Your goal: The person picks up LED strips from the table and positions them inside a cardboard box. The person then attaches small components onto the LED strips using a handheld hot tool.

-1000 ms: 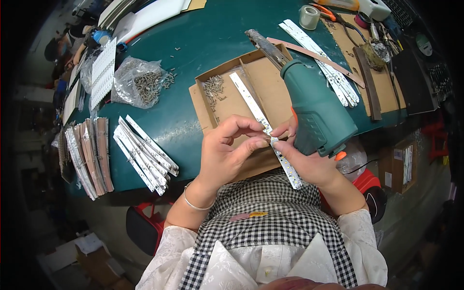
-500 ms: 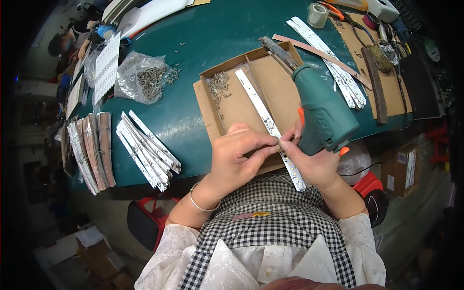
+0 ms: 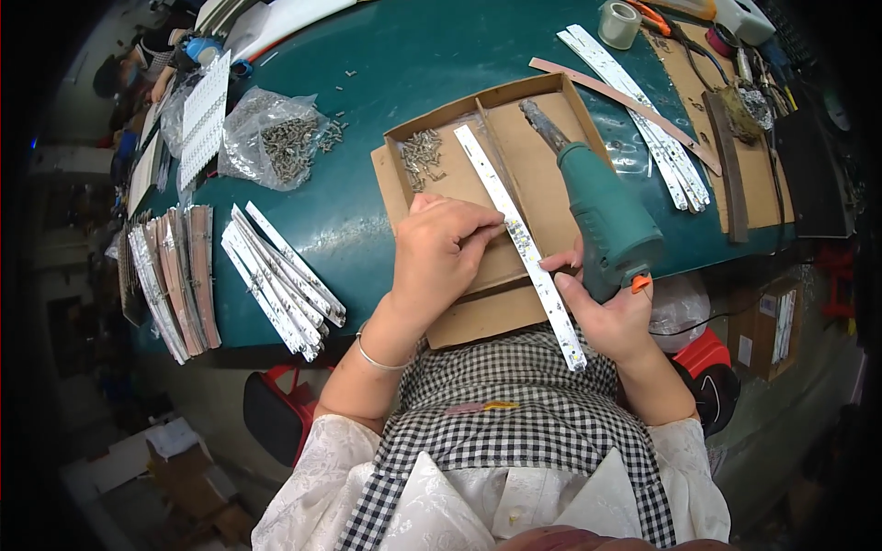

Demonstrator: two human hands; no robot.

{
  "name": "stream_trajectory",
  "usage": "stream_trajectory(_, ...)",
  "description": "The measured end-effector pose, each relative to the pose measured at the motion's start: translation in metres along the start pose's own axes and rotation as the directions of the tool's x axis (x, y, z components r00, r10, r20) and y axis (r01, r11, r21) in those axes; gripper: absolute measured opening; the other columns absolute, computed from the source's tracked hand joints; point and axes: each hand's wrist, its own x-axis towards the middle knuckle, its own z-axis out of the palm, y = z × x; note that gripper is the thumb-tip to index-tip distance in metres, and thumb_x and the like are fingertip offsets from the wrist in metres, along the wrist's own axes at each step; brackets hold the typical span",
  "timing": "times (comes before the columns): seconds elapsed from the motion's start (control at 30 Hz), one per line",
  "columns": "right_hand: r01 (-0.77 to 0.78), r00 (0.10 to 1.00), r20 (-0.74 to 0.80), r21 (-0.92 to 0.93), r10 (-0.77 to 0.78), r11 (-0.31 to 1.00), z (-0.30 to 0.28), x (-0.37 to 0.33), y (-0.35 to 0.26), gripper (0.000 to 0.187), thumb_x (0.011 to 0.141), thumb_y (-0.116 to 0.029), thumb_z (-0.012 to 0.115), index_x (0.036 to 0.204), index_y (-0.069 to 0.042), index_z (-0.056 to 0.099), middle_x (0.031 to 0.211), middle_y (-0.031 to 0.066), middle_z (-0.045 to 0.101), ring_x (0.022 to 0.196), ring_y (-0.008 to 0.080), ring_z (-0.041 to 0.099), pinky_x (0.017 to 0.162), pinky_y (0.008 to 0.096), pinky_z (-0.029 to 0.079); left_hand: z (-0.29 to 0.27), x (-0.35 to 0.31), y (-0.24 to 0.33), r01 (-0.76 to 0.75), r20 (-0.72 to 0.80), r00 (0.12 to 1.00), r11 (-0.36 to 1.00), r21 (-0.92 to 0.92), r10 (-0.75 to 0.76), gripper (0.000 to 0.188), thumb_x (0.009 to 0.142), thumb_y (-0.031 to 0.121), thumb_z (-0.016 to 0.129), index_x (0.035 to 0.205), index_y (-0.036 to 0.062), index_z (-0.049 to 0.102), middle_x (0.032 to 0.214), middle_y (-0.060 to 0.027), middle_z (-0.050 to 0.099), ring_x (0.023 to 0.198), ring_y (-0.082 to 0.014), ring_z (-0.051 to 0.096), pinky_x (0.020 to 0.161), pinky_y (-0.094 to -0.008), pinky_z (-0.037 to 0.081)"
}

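A white LED strip board lies slantwise over a shallow cardboard tray, its near end against my checked apron. My left hand is closed in a pinch, fingertips at the strip's left edge; anything small between them is hidden. My right hand grips a green pistol-shaped power tool with an orange button, its metal barrel pointing up and left over the tray. Its thumb and index finger are apart beside the strip's right edge.
Small metal pieces sit in the tray's left compartment; more fill a plastic bag. Strip stacks lie at left and others at right. A tape roll and hand tools sit at far right; a person's arm shows at far left.
My hands have separated: the left moved up and left along the strip, the right drew back to the right. The tool's body swung nearer and lower, and the strip shifted slightly right.
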Motion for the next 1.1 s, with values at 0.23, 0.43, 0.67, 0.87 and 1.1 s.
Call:
stream_trajectory(0.23,0.068,0.993,0.099,-0.059,-0.062,0.996,-0.0034,0.0029,-0.0041,0.045,0.082,0.019,0.058,0.122,0.002,0.047,0.102,0.0076,0.050,0.096,0.0230,0.066,0.082,0.0336,0.055,0.0022,-0.0006,-0.0010,0.022,0.062,0.998,0.999,0.031,-0.024,0.015,0.070,-0.002,0.078,0.083,0.0059,0.076,0.079,-0.0063,0.074,0.070,-0.0201,0.068,0.075,-0.0306,0.047)
stream_trajectory(0.43,0.079,0.992,0.107,-0.048,-0.073,0.996,-0.0036,0.0036,0.0000,0.046,0.082,0.020,0.057,0.123,0.002,0.047,0.102,0.0080,0.049,0.092,0.0197,0.063,0.085,0.0366,0.056,0.0016,-0.0015,-0.0027,0.021,0.084,0.996,0.999,0.040,-0.024,0.015,0.069,-0.001,0.079,0.083,0.0061,0.076,0.080,-0.0062,0.074,0.071,-0.0202,0.068,0.075,-0.0309,0.047)
stream_trajectory(0.67,0.106,0.987,0.132,-0.064,-0.096,0.992,-0.0057,0.0048,0.0012,0.044,0.082,0.019,0.058,0.121,0.002,0.048,0.102,0.0082,0.050,0.094,0.0208,0.064,0.085,0.0363,0.056,0.0019,0.0010,-0.0022,0.004,0.087,0.996,0.999,0.039,-0.007,0.014,0.069,-0.001,0.079,0.080,0.0061,0.075,0.079,-0.0060,0.073,0.071,-0.0201,0.068,0.075,-0.0307,0.047)
stream_trajectory(0.87,0.071,0.995,0.078,-0.037,-0.068,0.997,-0.0044,0.0021,0.0025,0.040,0.082,0.018,0.058,0.118,0.003,0.051,0.102,0.0090,0.056,0.096,0.0215,0.067,0.077,0.0301,0.053,0.0009,0.0025,-0.0019,-0.043,0.105,0.994,0.998,0.055,0.037,0.015,0.068,-0.002,0.078,0.079,0.0065,0.074,0.077,-0.0058,0.073,0.071,-0.0206,0.067,0.075,-0.0315,0.047)
stream_trajectory(1.1,0.000,1.000,-0.002,0.036,0.000,0.999,0.0001,0.0033,-0.0040,0.028,0.085,0.009,0.062,0.111,0.003,0.054,0.099,0.0111,0.070,0.095,0.0186,0.070,0.082,0.0300,0.056,0.0005,0.0079,-0.0019,-0.086,0.140,0.987,0.994,0.071,0.076,0.019,0.065,-0.004,0.077,0.079,0.0071,0.074,0.077,-0.0053,0.072,0.071,-0.0209,0.067,0.076,-0.0324,0.047)
